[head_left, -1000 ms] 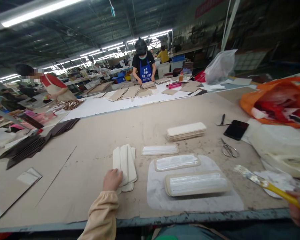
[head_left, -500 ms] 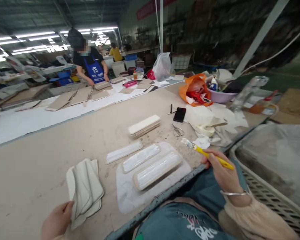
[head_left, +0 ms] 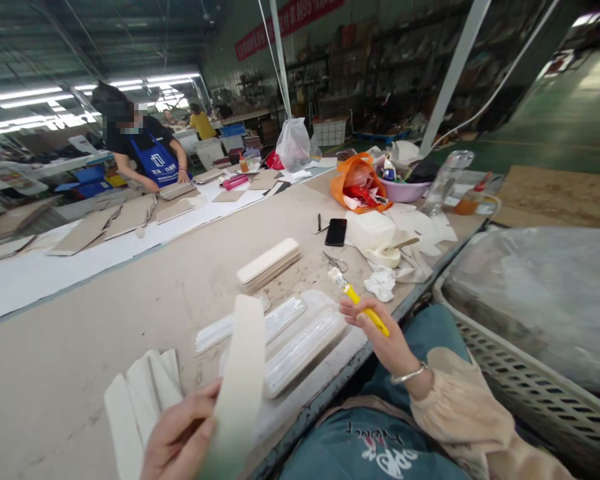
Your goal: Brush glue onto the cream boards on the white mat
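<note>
left hand (head_left: 179, 437) holding pale strip (head_left: 241, 373), right hand (head_left: 391, 347) gripping brush (head_left: 353, 294)

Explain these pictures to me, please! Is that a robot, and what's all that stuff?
No robot here, just a person's two bare hands. The camera sits on that person's head, looking forward and down. The left hand holds up a pale strip. The right hand holds a yellow brush with something white on its tip. On the table lie more strips, some streaked white, some stacked, plus a phone and scissors. Across from them, another person works.
</note>
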The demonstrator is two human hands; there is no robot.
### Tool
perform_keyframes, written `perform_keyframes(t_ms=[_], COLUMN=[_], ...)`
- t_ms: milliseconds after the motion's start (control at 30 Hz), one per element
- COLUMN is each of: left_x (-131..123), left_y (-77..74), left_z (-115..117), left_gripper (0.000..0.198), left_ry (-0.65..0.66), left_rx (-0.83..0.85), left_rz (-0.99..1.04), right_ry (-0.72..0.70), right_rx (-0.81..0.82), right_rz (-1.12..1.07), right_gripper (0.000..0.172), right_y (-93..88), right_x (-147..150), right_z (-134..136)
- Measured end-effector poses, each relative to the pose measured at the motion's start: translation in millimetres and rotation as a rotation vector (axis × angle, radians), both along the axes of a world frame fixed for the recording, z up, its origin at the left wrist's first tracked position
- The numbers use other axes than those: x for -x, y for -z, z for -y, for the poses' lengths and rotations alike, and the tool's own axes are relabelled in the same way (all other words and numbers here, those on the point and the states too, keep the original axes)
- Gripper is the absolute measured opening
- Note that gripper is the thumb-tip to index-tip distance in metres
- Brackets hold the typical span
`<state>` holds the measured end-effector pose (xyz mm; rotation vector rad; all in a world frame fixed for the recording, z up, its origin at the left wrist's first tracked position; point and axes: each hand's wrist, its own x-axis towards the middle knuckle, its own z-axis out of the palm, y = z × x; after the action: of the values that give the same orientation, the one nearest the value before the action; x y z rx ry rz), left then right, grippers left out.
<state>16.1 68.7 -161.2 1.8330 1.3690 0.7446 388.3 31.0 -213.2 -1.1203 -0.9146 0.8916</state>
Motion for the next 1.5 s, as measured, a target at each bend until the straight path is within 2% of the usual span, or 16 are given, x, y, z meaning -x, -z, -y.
perform_keyframes(t_ms=[67,133,167,267,367,433,600,667,833,967,1033,1133,1233,1333,1400,1500], left_x=[-43,-76,-86,-96,-81,-67,-49,-50,-58,-60,-61,-62,-63,-65,-67,-69], left_y=[7.1,12.1,14.0,20.0,29.3,37.6,56.9,58.4,39.0,19.9,16.4,21.0,34.1,50.3,59.7,69.1], left_z=[-2,-2,-1,6,18,26,29,23,5,-6,-11,-14,-12,-10,-11,-15], left_gripper=[0.03,0.03,0.03,0.03,0.028,0.031,0.034,0.034,0.028,0.026,0.026,0.026,0.026,0.041,0.046,0.044], left_ry=[0.289,0.476,0.523,0.505,0.415,0.382,0.13,0.107,0.303,0.468,0.518,0.544,0.42,0.134,-0.03,-0.142], left_rx=[0.045,0.121,0.177,0.435,0.754,0.866,0.768,0.726,0.592,0.476,0.449,0.463,0.54,0.629,0.606,0.534], left_rz=[0.064,0.133,0.173,0.311,0.442,0.496,0.422,0.377,0.337,0.242,0.2,0.177,0.17,0.219,0.253,0.247], right_ry=[-0.07,-0.086,-0.073,-0.008,0.015,-0.008,-0.121,-0.107,-0.054,-0.043,-0.049,-0.02,0.069,0.162,0.182,0.176], right_rx=[0.025,0.053,0.068,0.09,0.101,0.125,0.164,0.163,0.093,0.071,0.086,0.132,0.158,0.172,0.191,0.232], right_rz=[-0.073,-0.112,-0.117,-0.084,-0.039,-0.007,0.081,0.135,0.234,0.196,0.162,0.153,0.232,0.357,0.488,0.687], right_gripper=[0.022,0.028,0.031,0.039,0.038,0.036,0.038,0.035,0.028,0.025,0.025,0.028,0.031,0.029,0.027,0.025], right_y=[-2.4,-5.1,-6.0,-4.4,2.0,5.7,7.2,7.5,11.9,12.7,10.7,7.9,10.1,18.0,24.1,30.6], right_x=[8,11,10,3,-7,-12,-12,-10,-7,-8,-8,-7,-7,-10,-11,-11], right_z=[-3,-4,-5,-1,8,15,18,11,-11,-14,-12,-8,-9,-12,-17,-25])
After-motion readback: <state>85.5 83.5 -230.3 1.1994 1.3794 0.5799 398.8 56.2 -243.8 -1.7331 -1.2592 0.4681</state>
